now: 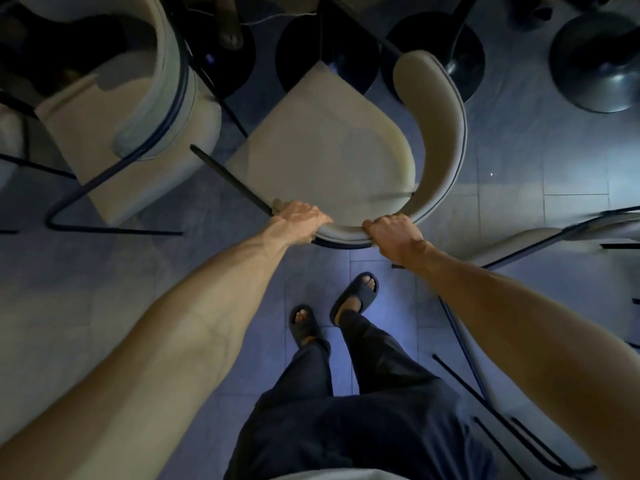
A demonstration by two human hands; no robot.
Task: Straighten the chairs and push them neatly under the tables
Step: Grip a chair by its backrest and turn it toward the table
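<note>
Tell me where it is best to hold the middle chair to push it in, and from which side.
Hold the curved backrest at its top edge, from behind the chair. It wraps around the seat and faces the person, while the seat points toward the black table bases. The left hand and right hand already grip it apart, which should help steer straight.

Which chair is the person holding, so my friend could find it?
Find the round black table bases at the top; the cream padded chair with the curved backrest sits just below them, centre. Unlike its neighbours, the left hand and right hand grip its backrest.
</note>
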